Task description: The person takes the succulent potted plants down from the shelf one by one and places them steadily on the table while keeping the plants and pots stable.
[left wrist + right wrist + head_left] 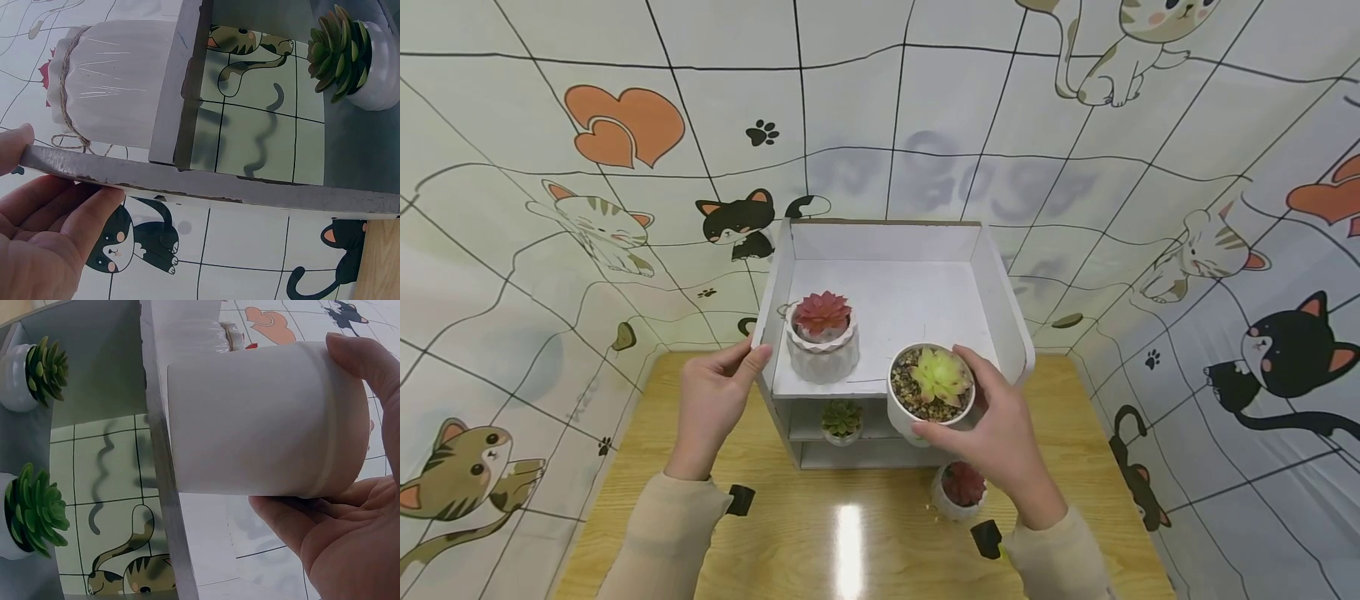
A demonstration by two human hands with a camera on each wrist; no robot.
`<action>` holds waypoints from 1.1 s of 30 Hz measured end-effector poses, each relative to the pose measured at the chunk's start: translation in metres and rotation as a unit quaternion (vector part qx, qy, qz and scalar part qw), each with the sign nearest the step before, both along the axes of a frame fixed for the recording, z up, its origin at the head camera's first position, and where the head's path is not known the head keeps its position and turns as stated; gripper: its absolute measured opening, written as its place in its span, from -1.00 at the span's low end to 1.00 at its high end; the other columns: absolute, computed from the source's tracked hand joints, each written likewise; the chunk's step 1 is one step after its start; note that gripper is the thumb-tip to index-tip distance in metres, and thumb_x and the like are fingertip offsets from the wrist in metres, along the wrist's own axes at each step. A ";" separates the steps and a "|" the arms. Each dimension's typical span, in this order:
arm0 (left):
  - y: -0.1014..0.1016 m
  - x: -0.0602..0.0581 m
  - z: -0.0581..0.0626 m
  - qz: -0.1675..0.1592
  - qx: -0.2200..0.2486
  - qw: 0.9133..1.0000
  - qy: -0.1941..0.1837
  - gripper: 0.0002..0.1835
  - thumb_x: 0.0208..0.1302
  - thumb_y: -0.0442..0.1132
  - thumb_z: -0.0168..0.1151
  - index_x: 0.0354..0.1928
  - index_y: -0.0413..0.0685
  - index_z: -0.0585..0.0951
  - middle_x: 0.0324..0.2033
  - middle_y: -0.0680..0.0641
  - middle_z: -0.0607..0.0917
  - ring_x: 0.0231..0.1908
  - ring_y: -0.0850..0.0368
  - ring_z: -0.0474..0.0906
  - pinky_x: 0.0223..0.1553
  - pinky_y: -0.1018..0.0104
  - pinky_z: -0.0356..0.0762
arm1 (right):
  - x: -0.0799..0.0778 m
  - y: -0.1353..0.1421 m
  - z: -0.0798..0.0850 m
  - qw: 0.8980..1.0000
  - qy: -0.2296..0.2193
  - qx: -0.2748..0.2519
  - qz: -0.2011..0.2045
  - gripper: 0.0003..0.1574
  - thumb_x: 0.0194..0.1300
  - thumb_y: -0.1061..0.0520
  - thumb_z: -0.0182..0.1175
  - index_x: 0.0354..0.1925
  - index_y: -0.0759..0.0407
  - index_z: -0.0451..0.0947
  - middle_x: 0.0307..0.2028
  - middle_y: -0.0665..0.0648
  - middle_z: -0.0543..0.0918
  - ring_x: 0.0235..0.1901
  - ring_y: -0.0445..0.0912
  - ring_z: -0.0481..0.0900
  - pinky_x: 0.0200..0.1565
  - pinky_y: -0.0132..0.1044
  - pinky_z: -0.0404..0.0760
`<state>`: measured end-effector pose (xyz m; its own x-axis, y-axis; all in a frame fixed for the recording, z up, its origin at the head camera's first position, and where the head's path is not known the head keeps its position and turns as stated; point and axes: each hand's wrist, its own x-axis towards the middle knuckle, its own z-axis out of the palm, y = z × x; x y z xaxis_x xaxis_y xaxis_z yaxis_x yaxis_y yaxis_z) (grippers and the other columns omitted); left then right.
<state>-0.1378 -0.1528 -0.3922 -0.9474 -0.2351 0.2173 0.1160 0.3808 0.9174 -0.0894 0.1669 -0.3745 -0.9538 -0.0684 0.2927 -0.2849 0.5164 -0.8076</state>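
Note:
My right hand grips a round white pot by its rim, thumb on one side and fingers on the other. In it a yellow-green succulent grows out of brown gravel. The pot is at the front edge of the upper board of a white shelf unit; whether it touches the board I cannot tell. With thumb and fingers my left hand pinches the unit's left side panel. Just inside that panel, a red succulent stands upright in a white, twine-tied pot on the upper board.
Inside the lower compartment are two small green succulents, a dark one and a brighter one. Another potted red succulent stands on the wooden table, before the unit and near my right wrist. Cat-patterned sheets surround the table.

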 end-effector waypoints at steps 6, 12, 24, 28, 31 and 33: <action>0.000 0.000 0.001 0.002 -0.004 1.000 0.007 -0.62 0.36 -0.19 0.44 0.08 -0.31 0.71 -0.12 -0.31 0.77 -0.35 0.62 0.60 -0.32 0.64 0.55 | 0.004 -0.001 -0.003 1.000 -0.005 -0.008 0.004 0.20 -0.10 0.12 0.70 0.44 0.30 0.35 0.32 0.28 0.53 0.19 0.08 0.59 0.13 -0.38 0.58; 0.000 0.001 0.001 0.003 -0.001 1.000 0.001 -0.61 0.36 -0.16 0.44 0.10 -0.29 0.71 -0.10 -0.30 0.77 -0.33 0.61 0.61 -0.31 0.64 0.56 | 0.007 -0.001 -0.007 1.000 -0.001 -0.013 0.008 0.18 -0.11 0.13 0.70 0.43 0.28 0.37 0.27 0.28 0.57 0.12 0.08 0.64 0.09 -0.41 0.61; 0.000 0.000 -0.001 0.003 -0.002 1.000 0.003 -0.61 0.36 -0.16 0.44 0.09 -0.27 0.71 -0.12 -0.29 0.78 -0.33 0.61 0.61 -0.30 0.64 0.56 | 0.014 -0.003 -0.013 1.000 0.004 0.007 0.003 0.23 -0.13 0.09 0.71 0.44 0.28 0.35 0.29 0.28 0.55 0.13 0.10 0.61 0.07 -0.03 0.69; -0.001 0.000 -0.002 0.000 -0.002 1.000 0.005 -0.62 0.37 -0.15 0.43 0.09 -0.27 0.72 -0.11 -0.28 0.78 -0.32 0.60 0.62 -0.29 0.64 0.56 | 0.017 -0.004 -0.017 1.000 -0.006 0.001 0.005 0.24 -0.11 0.08 0.71 0.45 0.29 0.33 0.29 0.29 0.54 0.12 0.11 0.62 0.06 -0.02 0.69; 0.000 0.000 -0.002 -0.002 -0.001 1.000 0.007 -0.62 0.38 -0.15 0.42 0.09 -0.27 0.72 -0.11 -0.28 0.78 -0.31 0.60 0.62 -0.29 0.64 0.56 | 0.019 -0.005 -0.021 1.000 -0.011 -0.003 0.007 0.25 -0.11 0.07 0.71 0.46 0.31 0.32 0.29 0.29 0.53 0.10 0.10 0.62 0.04 -0.06 0.71; 0.000 0.000 -0.002 -0.002 -0.002 1.000 0.007 -0.63 0.38 -0.16 0.42 0.09 -0.28 0.72 -0.11 -0.29 0.78 -0.32 0.60 0.62 -0.30 0.64 0.56 | 0.020 -0.005 -0.024 1.000 -0.010 -0.005 0.011 0.25 -0.11 0.07 0.71 0.46 0.32 0.31 0.29 0.30 0.52 0.10 0.10 0.62 0.04 -0.07 0.71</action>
